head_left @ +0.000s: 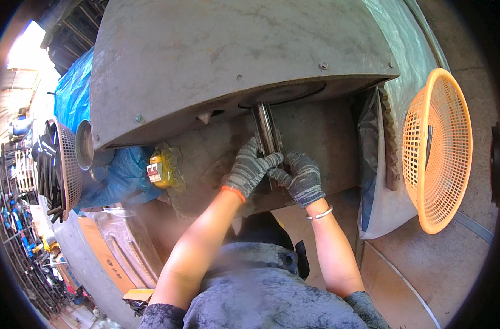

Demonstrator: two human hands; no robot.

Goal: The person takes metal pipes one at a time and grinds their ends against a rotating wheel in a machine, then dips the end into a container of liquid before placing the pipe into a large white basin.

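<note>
Under the edge of a large grey metal housing (pixel 228 44), a shiny metal cylinder (pixel 266 123) with slanting lines points toward me. My left hand (pixel 251 167), in a grey striped knit glove with an orange cuff, is closed at the left of the cylinder's near end. Close against it on the right is my right hand (pixel 302 178), gloved alike, its thumb and fingers bent together. The fingertips of both hands meet around the near end of the cylinder. Whatever small piece they pinch is hidden by the gloves.
An orange plastic basket (pixel 420 164) with a dark piece inside stands at the right. On the left are a basket of dark strips (pixel 69 164), a metal bowl (pixel 84 143), blue plastic sheeting (pixel 121 183) and a yellow-wrapped switch box (pixel 161 171). Cardboard (pixel 104 252) lies lower left.
</note>
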